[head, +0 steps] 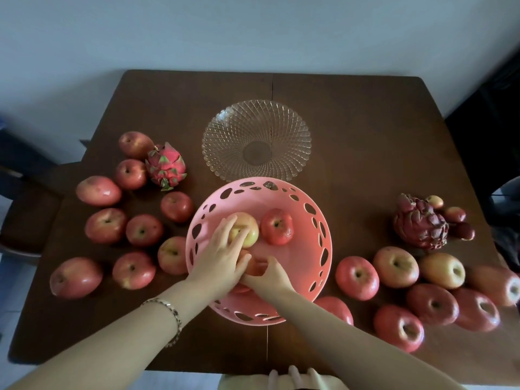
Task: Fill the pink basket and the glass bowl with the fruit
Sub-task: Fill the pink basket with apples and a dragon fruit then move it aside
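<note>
A home dining spot — dark wooden table (365, 130), plain wall (253, 32), chair (31, 209).

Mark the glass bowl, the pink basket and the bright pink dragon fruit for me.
glass bowl (225, 130): head view, bare patterned wall, upper left.
pink basket (309, 257): head view, bare inner wall, right side.
bright pink dragon fruit (166, 164): head view, middle of its body.

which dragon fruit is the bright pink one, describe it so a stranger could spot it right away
Start at the pink basket in the middle of the brown table, then look up and to its left. The bright pink dragon fruit lies there, left of the empty glass bowl, among red apples. Its green-tipped scales and vivid pink set it apart from the darker maroon dragon fruit far right.
</note>
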A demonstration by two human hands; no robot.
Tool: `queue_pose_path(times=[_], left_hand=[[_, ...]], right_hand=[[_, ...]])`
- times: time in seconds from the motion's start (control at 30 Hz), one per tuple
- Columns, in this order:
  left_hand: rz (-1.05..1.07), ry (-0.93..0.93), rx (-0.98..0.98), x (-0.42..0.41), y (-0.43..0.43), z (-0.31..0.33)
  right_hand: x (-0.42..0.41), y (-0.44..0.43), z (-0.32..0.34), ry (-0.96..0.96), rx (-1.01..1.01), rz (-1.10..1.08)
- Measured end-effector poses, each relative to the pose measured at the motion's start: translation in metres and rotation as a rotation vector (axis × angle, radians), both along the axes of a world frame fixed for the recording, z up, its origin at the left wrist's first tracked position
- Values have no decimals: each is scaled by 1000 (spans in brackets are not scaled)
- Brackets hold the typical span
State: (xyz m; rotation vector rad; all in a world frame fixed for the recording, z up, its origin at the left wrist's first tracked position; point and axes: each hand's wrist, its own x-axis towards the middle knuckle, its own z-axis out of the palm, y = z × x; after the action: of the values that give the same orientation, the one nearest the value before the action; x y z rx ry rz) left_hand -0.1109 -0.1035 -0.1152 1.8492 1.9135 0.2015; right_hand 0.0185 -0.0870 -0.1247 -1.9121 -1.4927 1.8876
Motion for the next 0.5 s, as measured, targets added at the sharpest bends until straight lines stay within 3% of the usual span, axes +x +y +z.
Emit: queue_pose_path(times=[0.2,0.37,0.5], left_hand=[[109,103,-200,20,-8,3],[220,166,-258,36,-8,11],[295,75,-346,42,-11,8]], right_hand=[[14,22,32,-189,176,555],[85,49,89,-476,395,771],[124,38,87,-583,331,950]])
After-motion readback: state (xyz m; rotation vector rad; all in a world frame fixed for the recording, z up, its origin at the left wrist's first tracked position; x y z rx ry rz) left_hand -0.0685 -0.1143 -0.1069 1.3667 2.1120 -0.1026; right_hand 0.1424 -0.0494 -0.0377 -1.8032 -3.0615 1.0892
